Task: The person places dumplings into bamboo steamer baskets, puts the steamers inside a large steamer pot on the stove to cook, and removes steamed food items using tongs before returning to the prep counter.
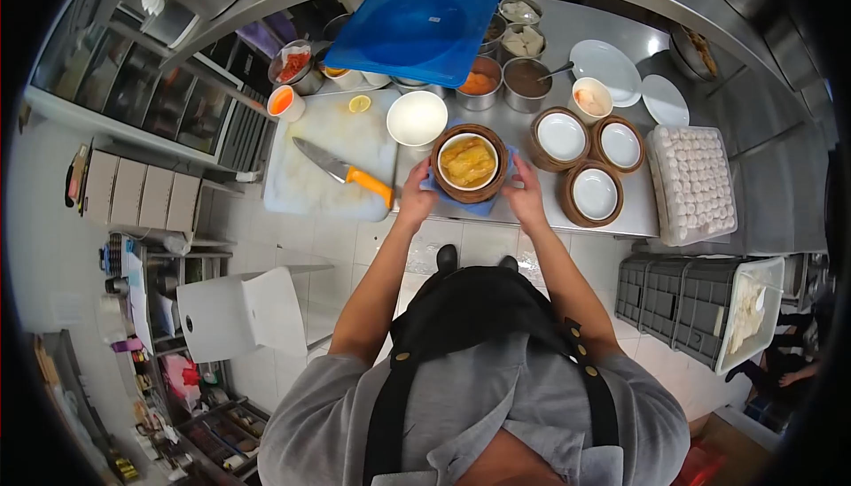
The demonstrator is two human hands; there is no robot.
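Note:
A round brown steamer basket (440, 186) holds a white bowl with yellow food (468, 162) in it, at the front edge of the steel counter. My left hand (417, 192) grips its left side and my right hand (525, 186) its right side. Beneath the basket lies a blue cloth (481, 207). Just behind it stands an empty white bowl (417, 118). To the right are three more steamer baskets with white dishes (595, 194). A knife with an orange handle (369, 186) rests on the white cutting board (292, 186), near half a lemon (359, 103).
A blue lid (412, 30) covers containers at the back. Metal pots (526, 87) of ingredients stand beside it. White plates (606, 68) and an egg tray (693, 185) are on the right. Below are a white chair (248, 313) and grey crates (678, 300). Another person sits at far right.

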